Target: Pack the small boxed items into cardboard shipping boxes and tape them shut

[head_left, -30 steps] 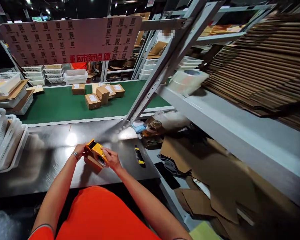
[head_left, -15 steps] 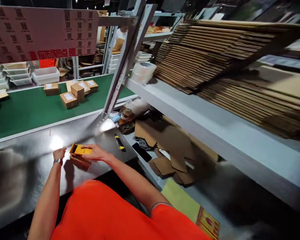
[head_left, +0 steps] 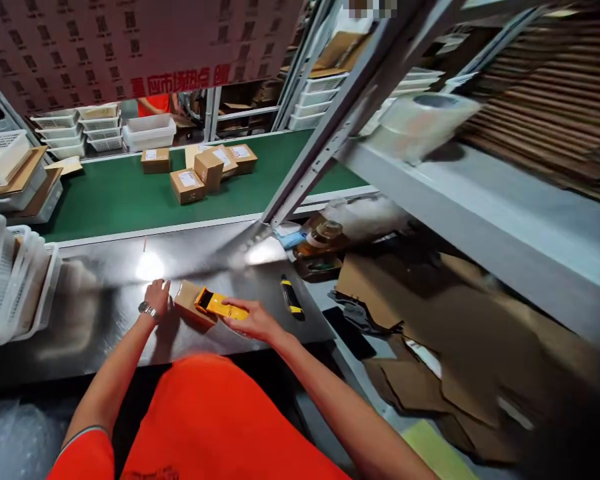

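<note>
My right hand (head_left: 254, 321) grips a yellow tape dispenser (head_left: 219, 306) and presses it across a small brown cardboard box (head_left: 193, 303) on the shiny steel worktable (head_left: 105, 293). My left hand (head_left: 157, 297), with a watch at the wrist, rests open with its fingers against the box's left side. A yellow-and-black utility knife (head_left: 293, 306) lies on the table just right of my right hand.
Several labelled small boxes (head_left: 200, 177) sit on the green conveyor belt (head_left: 120, 200) behind the table. White plastic baskets (head_left: 10, 280) stand at the left. A grey rack at the right holds a tape roll (head_left: 420, 123) and stacked flat cardboard (head_left: 550, 100); cardboard scraps (head_left: 430, 333) lie below.
The dispenser has gone from resting on top of the box to being drawn off its right side by my right hand. My left hand shifted to the box's left side. The view swung back leftwards.
</note>
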Available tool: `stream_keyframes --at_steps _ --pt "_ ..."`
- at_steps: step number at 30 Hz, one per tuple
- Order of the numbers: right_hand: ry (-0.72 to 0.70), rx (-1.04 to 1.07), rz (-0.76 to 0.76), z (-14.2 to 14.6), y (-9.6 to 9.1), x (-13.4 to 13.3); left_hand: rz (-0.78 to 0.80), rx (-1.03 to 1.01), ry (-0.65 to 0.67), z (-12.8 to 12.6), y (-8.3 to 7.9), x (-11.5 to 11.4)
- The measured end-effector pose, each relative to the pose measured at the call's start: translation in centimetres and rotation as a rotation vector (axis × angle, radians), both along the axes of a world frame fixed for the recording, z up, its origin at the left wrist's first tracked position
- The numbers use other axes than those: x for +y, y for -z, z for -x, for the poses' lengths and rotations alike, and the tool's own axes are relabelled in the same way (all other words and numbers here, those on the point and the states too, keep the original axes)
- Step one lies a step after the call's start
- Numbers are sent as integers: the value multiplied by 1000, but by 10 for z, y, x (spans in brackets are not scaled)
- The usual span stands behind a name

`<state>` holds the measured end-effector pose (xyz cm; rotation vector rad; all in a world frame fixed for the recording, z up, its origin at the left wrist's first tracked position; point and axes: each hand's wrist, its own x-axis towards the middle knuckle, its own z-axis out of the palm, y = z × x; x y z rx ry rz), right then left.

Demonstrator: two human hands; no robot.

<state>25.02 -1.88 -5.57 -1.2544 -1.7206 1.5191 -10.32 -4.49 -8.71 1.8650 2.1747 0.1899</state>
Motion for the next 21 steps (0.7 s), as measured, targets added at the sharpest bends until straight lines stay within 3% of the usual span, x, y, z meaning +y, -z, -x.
stream_keyframes --at_steps 4,10,21 --pt "-26 -4 77 -3 8 1 -86 152 242 -7 -5 0" --pt "-58 55 82 -4 9 2 -143 247 451 -21 -6 3" --pt "-66 31 23 -5 21 4 -23 223 600 -46 -9 14"
